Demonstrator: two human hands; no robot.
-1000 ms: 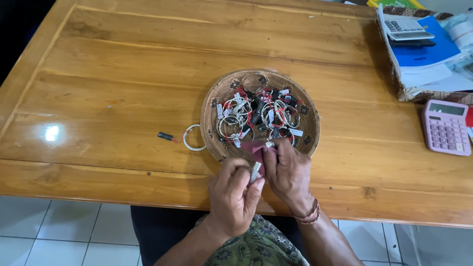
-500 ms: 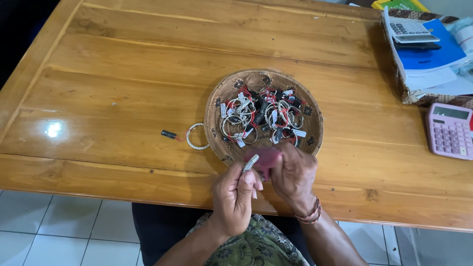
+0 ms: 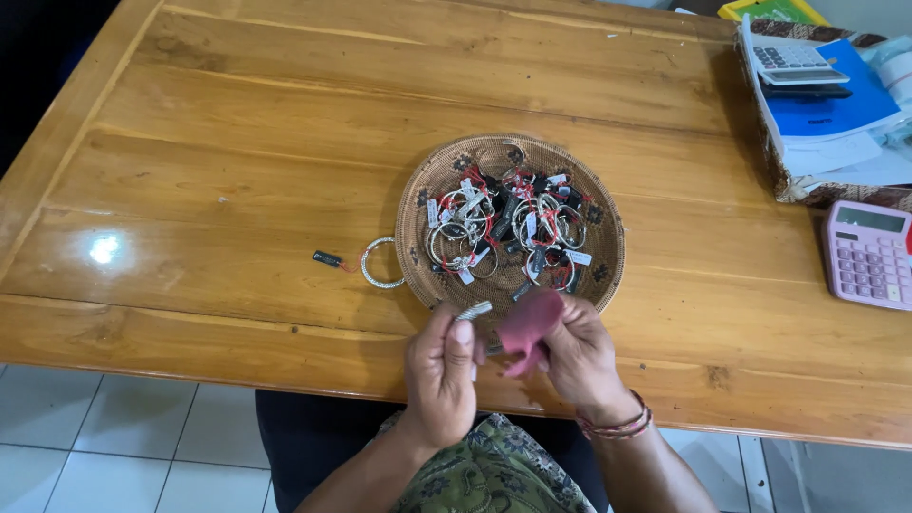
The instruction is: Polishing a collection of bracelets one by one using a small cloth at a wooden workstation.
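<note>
Because you work right at the near edge of the tabletop (image 3: 237,142), a slip could, I judge, drop the piece into your lap, or a nudge forward could jostle the woven tray (image 3: 423,185) of tagged silver bangles just beyond your hands. Your right hand (image 3: 579,356) is curled closed around a dark pink cloth (image 3: 527,323). Your left hand (image 3: 442,366) is closed too, pinching a small silver bangle (image 3: 474,311) between thumb and fingertips, beside the cloth. Left of the tray lies one loose bangle (image 3: 378,263) with a dark tag (image 3: 328,257).
</note>
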